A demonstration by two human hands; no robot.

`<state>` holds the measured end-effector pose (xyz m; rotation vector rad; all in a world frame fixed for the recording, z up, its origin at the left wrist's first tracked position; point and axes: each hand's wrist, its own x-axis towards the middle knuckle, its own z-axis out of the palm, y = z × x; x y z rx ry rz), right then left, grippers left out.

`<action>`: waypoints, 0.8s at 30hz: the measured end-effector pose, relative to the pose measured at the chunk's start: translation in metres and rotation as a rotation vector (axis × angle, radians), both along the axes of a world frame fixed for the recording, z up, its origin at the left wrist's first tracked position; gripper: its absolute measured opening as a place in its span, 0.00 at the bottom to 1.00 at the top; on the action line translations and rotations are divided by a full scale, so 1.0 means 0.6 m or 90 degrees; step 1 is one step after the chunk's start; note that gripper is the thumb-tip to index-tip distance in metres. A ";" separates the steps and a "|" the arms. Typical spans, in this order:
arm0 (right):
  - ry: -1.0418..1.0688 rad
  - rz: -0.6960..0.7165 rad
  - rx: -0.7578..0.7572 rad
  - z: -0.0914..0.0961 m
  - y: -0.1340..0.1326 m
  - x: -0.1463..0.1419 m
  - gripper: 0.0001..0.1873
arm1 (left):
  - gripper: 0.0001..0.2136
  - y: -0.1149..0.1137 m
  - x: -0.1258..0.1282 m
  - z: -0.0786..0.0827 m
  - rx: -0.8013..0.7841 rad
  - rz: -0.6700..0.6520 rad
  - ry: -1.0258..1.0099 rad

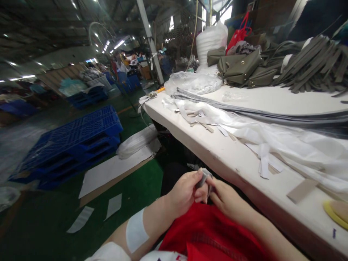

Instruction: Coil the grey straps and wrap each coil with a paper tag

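Left grip: my left grip [187,188] is closed, thumb and fingers pinched on the grey piece [206,175].
Right grip: my right grip [225,194] comes in from the other side, fingertips against the same piece. How firmly they're clamped, I can't tell.
Key relation: piece sits right between the two grips, at the fingertips, away from my body. Neither hand is nearer; both touch it.
Long axis: visible part curves over at the top, then drops between the hands, steeper than it is wide. Full length hidden by fingers, so true axis uncertain.
Piece location: held in the air above my lap, just beyond the red cloth [214,232], left of the worktop [201,145] edge. Not resting on the worktop.
Piece look: light grey, small, folded or curled, soft-looking. Slight sheen on the upper bend. Material and far end too small to make out.
Worktop near side: white sheeting [299,141] with pale offcuts around it; flat beige piece [301,190] by the front edge.
Worktop middle: long grey strips [258,116] bundled, running roughly lengthwise to the right.
Worktop far side: olive bags [241,69] piled up, dark straps [318,65] heaped to their right.
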<state>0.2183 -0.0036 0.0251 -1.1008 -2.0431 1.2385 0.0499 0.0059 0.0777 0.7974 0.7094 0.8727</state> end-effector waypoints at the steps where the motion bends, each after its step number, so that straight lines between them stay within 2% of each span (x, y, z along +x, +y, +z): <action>1: 0.030 0.030 -0.065 -0.006 -0.010 -0.017 0.15 | 0.20 0.009 -0.001 0.008 0.033 0.067 -0.028; 3: 0.095 0.084 -0.166 -0.010 -0.031 -0.042 0.17 | 0.19 0.033 -0.011 0.008 0.155 0.223 -0.017; 4: 0.126 0.099 -0.190 -0.006 -0.040 -0.048 0.19 | 0.19 0.045 -0.018 0.001 0.237 0.290 0.032; 6: 0.182 0.084 -0.223 0.009 -0.052 -0.043 0.23 | 0.19 0.067 -0.036 -0.026 0.409 0.346 0.204; 8: 0.231 0.035 -0.259 0.027 -0.052 -0.023 0.26 | 0.21 0.076 -0.049 -0.058 0.583 0.282 0.399; 10: 0.273 0.004 -0.292 0.043 -0.040 0.000 0.25 | 0.26 0.070 -0.051 -0.083 0.742 0.195 0.531; 12: 0.306 -0.022 -0.300 0.051 -0.020 0.019 0.25 | 0.29 0.055 -0.044 -0.093 0.845 0.132 0.614; 13: 0.309 -0.042 -0.304 0.051 -0.008 0.026 0.26 | 0.28 0.047 -0.039 -0.093 0.859 0.097 0.654; 15: 0.256 -0.092 -0.298 0.048 0.019 0.039 0.28 | 0.26 0.031 -0.028 -0.088 0.809 0.016 0.724; 16: 0.197 -0.117 -0.268 0.045 0.032 0.044 0.28 | 0.25 0.026 -0.024 -0.084 0.745 -0.018 0.735; 18: 0.051 -0.186 -0.128 0.039 0.052 0.053 0.22 | 0.26 0.019 -0.019 -0.079 0.540 -0.055 0.676; 19: -0.010 -0.216 -0.031 0.037 0.057 0.056 0.18 | 0.27 0.016 -0.018 -0.078 0.414 -0.065 0.605; 20: -0.051 -0.229 0.058 0.035 0.059 0.057 0.19 | 0.28 0.015 -0.017 -0.076 0.291 -0.078 0.513; 21: -0.070 -0.220 0.124 0.034 0.057 0.056 0.24 | 0.28 0.013 -0.016 -0.073 0.181 -0.095 0.411; 23: -0.071 -0.150 0.156 0.028 0.047 0.045 0.33 | 0.27 0.008 -0.013 -0.061 0.030 -0.129 0.223; 24: -0.057 -0.108 0.133 0.022 0.041 0.035 0.32 | 0.26 0.007 -0.012 -0.050 -0.012 -0.147 0.147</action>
